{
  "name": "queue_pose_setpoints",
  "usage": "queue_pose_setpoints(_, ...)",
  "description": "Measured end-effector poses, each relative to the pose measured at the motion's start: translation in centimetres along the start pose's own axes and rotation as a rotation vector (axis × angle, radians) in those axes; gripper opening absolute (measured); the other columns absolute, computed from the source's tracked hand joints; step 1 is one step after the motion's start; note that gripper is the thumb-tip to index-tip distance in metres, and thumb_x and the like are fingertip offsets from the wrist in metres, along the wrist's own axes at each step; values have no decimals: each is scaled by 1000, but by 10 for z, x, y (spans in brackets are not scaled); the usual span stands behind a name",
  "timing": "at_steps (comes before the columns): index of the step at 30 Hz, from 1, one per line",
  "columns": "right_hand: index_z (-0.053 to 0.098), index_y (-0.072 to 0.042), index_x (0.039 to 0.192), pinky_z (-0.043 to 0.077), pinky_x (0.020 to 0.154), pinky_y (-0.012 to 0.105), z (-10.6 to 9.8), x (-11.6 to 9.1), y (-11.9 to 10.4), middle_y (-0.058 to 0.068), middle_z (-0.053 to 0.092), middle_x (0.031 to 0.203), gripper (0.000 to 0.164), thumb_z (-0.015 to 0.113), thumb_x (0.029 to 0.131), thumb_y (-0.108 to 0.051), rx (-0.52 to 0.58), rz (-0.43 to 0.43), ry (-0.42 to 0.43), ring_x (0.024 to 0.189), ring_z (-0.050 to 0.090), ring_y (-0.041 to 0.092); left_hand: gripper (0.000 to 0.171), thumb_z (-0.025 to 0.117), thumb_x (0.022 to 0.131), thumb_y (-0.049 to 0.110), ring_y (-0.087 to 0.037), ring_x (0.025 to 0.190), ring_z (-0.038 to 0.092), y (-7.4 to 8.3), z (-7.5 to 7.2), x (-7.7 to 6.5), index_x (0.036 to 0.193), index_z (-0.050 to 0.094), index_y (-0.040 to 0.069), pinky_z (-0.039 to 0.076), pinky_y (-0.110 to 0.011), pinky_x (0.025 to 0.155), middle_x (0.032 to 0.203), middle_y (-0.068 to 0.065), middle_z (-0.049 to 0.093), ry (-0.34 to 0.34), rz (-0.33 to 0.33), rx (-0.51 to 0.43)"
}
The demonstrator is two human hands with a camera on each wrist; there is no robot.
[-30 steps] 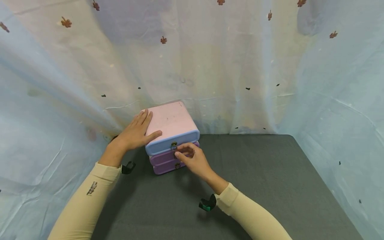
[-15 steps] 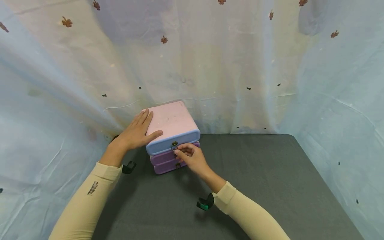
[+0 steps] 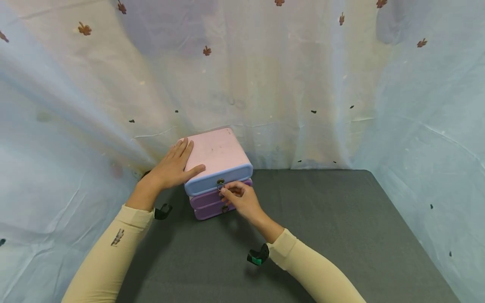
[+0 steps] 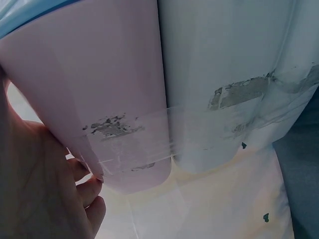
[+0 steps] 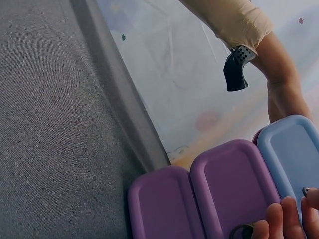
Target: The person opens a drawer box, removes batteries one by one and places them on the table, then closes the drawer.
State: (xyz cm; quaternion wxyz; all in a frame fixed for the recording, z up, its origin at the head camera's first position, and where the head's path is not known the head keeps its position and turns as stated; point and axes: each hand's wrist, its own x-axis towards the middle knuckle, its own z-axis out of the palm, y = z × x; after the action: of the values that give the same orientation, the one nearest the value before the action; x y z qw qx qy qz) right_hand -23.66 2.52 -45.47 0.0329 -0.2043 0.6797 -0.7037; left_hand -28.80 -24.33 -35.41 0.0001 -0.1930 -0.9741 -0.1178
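A small stacked drawer unit has a pink top (image 3: 214, 149), a blue upper drawer front (image 3: 202, 184) and two purple drawer fronts (image 3: 204, 199) below. My left hand (image 3: 170, 168) rests spread on the pink top's left side, thumb along the front. In the left wrist view its fingers (image 4: 89, 191) lie along the pink casing (image 4: 109, 74). My right hand (image 3: 246, 202) pinches the metal ring pull (image 3: 220, 186) of the blue drawer between thumb and forefinger. The blue drawer sits level over the purple ones. Another ring pull (image 5: 241, 231) shows on the middle drawer beside my curled fingers.
The unit stands on a dark grey table (image 3: 318, 235), near its back left. A pale patterned curtain (image 3: 265, 84) hangs behind and on both sides. Peeling clear tape (image 4: 149, 144) runs across the unit's side. Each wrist carries a black strap mount (image 3: 258, 255).
My right thumb and forefinger have closed together on the blue drawer's ring, and the right wrist has shifted slightly left. My left hand and the drawer unit stay where they were.
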Motion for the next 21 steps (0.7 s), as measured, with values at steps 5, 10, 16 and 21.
queue_pose_setpoints(5, 69, 5, 112, 65, 82, 46, -1, 0, 0, 24, 76, 108, 15, 66, 108, -9, 5, -7, -5, 94, 75, 39, 105, 44, 106, 72, -37, 166, -10, -1, 1, 0, 172, -3, 5, -2, -57, 133, 179, -19, -9, 2, -1, -7)
queue_pose_setpoints(10, 68, 6, 113, 63, 86, 56, -1, -1, 1, 27, 76, 108, 16, 66, 108, -10, 16, -14, -11, 98, 72, 52, 104, 43, 107, 71, -37, 166, -11, -1, 2, 0, 172, -4, 5, -2, -58, 133, 179, -18, -11, 0, -4, -8)
queue_pose_setpoints(16, 66, 5, 113, 60, 88, 64, -2, -2, 2, 28, 76, 109, 15, 64, 109, -10, 16, -20, -25, 101, 69, 58, 107, 43, 105, 74, -38, 166, -11, -2, 3, 0, 172, -4, 6, 1, -59, 133, 179, -18, -11, 7, -6, -19)
queue_pose_setpoints(21, 65, 6, 112, 61, 86, 62, -3, -4, 0, 29, 75, 107, 14, 63, 110, -9, 12, -44, -31, 97, 72, 53, 109, 43, 104, 76, -40, 165, -9, -1, 3, 0, 172, -3, 5, 3, -61, 132, 179, -19, -10, 18, -4, -31)
